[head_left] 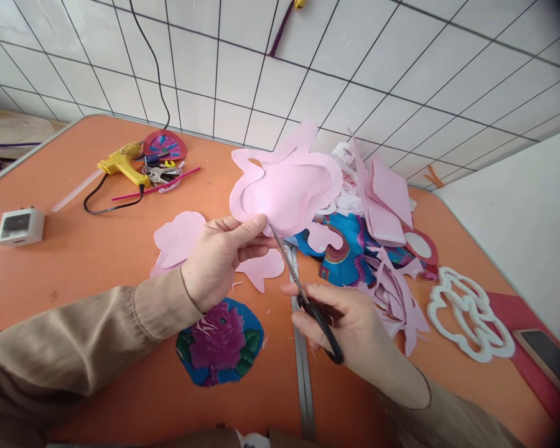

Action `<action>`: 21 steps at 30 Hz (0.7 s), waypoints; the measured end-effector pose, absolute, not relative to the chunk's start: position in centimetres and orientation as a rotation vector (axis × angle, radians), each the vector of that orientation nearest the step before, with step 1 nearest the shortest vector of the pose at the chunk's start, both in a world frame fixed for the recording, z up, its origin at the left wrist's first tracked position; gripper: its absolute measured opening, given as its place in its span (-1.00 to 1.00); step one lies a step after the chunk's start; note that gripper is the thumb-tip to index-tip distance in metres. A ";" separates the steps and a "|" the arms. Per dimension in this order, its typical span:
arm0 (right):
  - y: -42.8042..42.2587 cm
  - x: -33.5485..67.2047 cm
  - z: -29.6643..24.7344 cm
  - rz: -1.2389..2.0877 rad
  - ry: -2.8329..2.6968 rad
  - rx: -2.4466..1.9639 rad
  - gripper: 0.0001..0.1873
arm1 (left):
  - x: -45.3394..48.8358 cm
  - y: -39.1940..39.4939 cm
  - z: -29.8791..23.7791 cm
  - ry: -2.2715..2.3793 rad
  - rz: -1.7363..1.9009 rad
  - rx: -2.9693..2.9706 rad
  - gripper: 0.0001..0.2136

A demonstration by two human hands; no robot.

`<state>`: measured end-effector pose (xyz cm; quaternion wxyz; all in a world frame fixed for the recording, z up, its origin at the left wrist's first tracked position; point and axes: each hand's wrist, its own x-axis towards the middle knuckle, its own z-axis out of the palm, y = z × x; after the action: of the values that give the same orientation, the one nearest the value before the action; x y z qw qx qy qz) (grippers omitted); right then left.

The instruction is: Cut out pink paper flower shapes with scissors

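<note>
My left hand pinches the lower edge of a pink paper cutout between thumb and fingers, holding it up above the table. The cutout has a wavy outline, with a partly separated strip around its inner area. My right hand grips a pair of scissors by the black handles. The blade tips meet the paper's lower edge, right beside my left thumb. Below my left hand lie more pink cutouts. A blue fabric piece with a purple flower rests on the table in front of me.
A yellow glue gun, keys and a white box-shaped plug are at the left. To the right lie patterned blue fabric, pink scraps, folded pink sheets, white cloud-shaped frames and a phone.
</note>
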<state>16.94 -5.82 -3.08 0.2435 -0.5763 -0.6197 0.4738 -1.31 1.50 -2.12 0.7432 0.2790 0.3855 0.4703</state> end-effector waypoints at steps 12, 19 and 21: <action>-5.9 17.4 -2.6 1.296 -1.723 -1.474 -0.71 | -1.1 1.4 -2.6 0.818 1.011 0.567 -0.77; -5.8 16.4 -2.6 1.107 -1.846 -1.532 -0.82 | -1.1 1.3 -2.9 0.806 1.021 0.569 -0.76; -5.8 16.3 -3.0 1.034 -1.868 -1.535 -0.80 | -1.1 1.2 -2.8 0.798 1.041 0.556 -0.77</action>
<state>16.27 -5.80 -3.02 0.2533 -0.5647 -0.6872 0.3805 -1.05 1.25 -2.79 0.7569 0.2549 0.3662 0.4776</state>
